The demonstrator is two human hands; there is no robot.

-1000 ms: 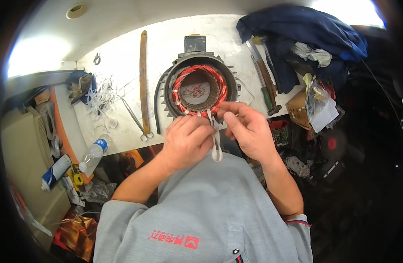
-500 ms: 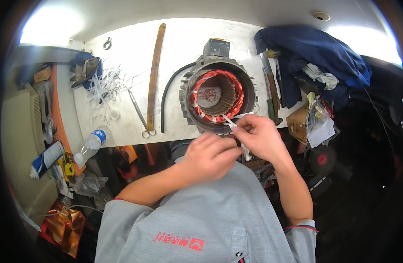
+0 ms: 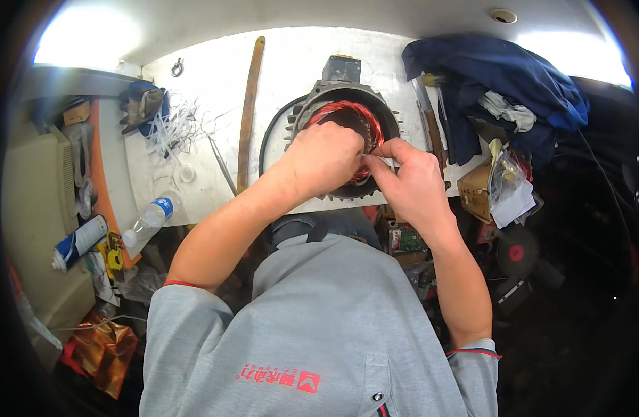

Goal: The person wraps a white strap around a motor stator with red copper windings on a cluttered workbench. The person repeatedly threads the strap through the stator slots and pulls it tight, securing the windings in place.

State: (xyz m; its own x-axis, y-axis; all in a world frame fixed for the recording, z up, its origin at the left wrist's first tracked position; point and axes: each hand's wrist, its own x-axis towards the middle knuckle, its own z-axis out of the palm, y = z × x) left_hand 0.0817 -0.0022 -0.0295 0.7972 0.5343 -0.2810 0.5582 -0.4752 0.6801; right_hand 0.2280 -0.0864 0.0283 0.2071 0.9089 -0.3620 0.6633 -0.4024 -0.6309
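A grey finned motor housing (image 3: 387, 99) stands on the white table with its round opening up. Inside it lies a ring of red copper windings (image 3: 347, 107), partly covered by my hands. My left hand (image 3: 328, 157) is closed over the near left part of the ring, its fingertips mostly hidden. Beside it my right hand (image 3: 411, 174) pinches with thumb and index finger. A narrow white tie strip (image 3: 364, 159) shows between the fingertips of both hands, against the near side of the windings.
A long wooden strip (image 3: 250, 115) and scissors (image 3: 223, 167) lie left of the housing, near a black hose (image 3: 266, 139). Farther left are white strip scraps (image 3: 175, 132) and a plastic bottle (image 3: 149, 221). A dark blue garment (image 3: 496, 80) and a cardboard box (image 3: 475, 189) are on the right.
Both hands have moved away from my body, from the table's near edge to over the windings. The long white strip seen before is now mostly hidden between the fingers.
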